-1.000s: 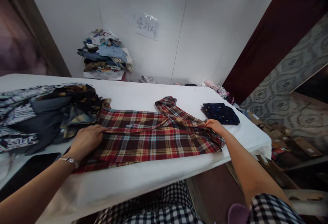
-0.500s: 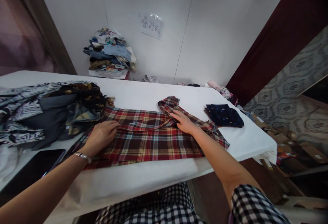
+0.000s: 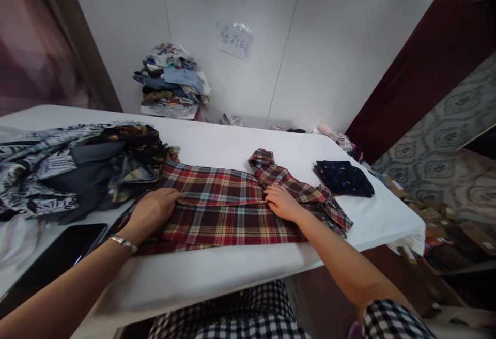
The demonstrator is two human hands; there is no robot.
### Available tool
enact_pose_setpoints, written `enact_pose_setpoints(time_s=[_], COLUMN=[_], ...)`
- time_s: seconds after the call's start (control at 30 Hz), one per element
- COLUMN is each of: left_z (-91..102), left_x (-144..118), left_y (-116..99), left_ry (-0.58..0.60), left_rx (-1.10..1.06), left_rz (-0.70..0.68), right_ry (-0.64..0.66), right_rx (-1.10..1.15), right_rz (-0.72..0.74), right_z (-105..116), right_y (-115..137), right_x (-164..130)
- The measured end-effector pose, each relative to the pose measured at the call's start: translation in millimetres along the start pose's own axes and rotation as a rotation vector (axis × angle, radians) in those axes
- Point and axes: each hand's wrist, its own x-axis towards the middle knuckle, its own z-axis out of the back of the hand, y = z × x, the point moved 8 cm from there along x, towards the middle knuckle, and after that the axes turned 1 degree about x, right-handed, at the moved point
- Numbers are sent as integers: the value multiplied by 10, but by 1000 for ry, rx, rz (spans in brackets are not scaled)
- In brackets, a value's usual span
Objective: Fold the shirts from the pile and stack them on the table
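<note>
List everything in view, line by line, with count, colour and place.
plaid shirt: one, red check, flat at the table's near middle
loose clothes heap: one, dark and printed, table's left
folded cloth: one, navy with dots, table's right
phone: one, black, near left edge
table: one, white
clothes stack: one, mixed colours, by the far wall
paper sign: one, white, on the wall
left hand: pressing the shirt's left part, wristband on
right hand: pressing the shirt's middle fold
</note>
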Motion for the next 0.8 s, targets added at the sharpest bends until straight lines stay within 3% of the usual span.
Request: enact_pose_setpoints(time_s=[0.13,0.37,0.57,0.67,0.8], left_z=[84,-13,85,87,153], left_x=[-105,-212,-211,-214,-186], left_y=[-27,-135,-222,-184,-138], left_ry=[-69,53,69,77,-6], left_rx=[5,5,-28,-110,-212], left_rz=[-13,-82,-106,-82,-24], right_ry=[-123,-84,-48,-122,-273], right_rx=[1,36,240,411,399], right_rz=[-37,-85,-130,-273,-607], right_z=[11,-113,-113,16,224], right_y=[-38,-157,-145,-392,-1102], right_x=[-90,-125,-138,-99,22])
